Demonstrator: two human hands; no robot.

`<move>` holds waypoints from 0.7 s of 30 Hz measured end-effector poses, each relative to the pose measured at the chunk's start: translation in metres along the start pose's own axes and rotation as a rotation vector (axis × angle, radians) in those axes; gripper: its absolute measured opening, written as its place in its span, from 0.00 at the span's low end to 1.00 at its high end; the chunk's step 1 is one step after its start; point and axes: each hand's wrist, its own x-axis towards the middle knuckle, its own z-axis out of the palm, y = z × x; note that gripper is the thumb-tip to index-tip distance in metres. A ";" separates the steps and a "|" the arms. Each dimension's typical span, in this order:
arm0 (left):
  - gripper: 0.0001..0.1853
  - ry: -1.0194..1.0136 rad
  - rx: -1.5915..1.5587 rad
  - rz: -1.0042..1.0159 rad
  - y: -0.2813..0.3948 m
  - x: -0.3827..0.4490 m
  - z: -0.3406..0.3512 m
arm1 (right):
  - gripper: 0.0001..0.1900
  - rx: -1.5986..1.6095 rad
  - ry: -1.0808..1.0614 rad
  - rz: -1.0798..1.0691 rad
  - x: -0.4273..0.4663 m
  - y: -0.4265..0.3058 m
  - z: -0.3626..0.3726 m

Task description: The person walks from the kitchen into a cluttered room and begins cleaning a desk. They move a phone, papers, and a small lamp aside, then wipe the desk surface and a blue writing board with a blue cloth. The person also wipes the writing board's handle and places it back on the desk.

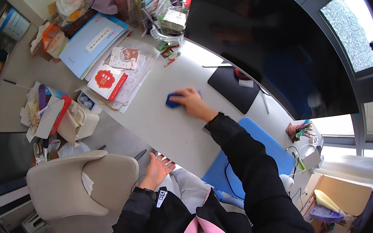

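Pressed to the white desktop (166, 133) under my right hand (193, 103) is a dark blue wiping cloth (172, 101). Motion blur softens both the hand and the cloth, and part of the cloth is hidden beneath my fingers. Small dark specks dot the desk surface near my right sleeve. My left hand (158, 171) holds nothing; its palm is turned up and its fingers are spread, beside the desk's near edge and above my lap. A black mouse pad (230, 88) lies right of my right hand, by a large black monitor (268, 47).
Blue folders (95, 43) and a red-and-white box (107, 80) are piled on the desk's left side. A glass basket (166, 38) of odds and ends stands behind. Under my right forearm is a blue chair (256, 143). A beige chair (113, 174) stands at my left.
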 end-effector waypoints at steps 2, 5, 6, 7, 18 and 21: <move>0.45 -0.001 0.034 -0.026 -0.006 0.000 0.001 | 0.29 0.033 -0.104 -0.096 -0.037 -0.012 0.006; 0.45 0.011 0.097 -0.054 -0.007 -0.002 0.004 | 0.29 0.106 -0.357 -0.045 -0.086 -0.025 -0.009; 0.45 0.004 0.118 -0.062 -0.007 -0.004 0.006 | 0.29 0.217 -0.359 0.014 -0.096 -0.026 -0.017; 0.45 0.010 0.152 -0.089 -0.006 -0.006 0.007 | 0.29 0.188 -0.189 -0.015 -0.093 -0.019 -0.025; 0.42 -0.066 0.495 -0.222 0.006 -0.034 0.017 | 0.19 -0.267 0.020 0.229 -0.090 -0.005 -0.018; 0.33 -0.081 0.665 -0.299 0.005 -0.037 0.029 | 0.15 -0.131 0.304 0.372 -0.121 -0.063 -0.056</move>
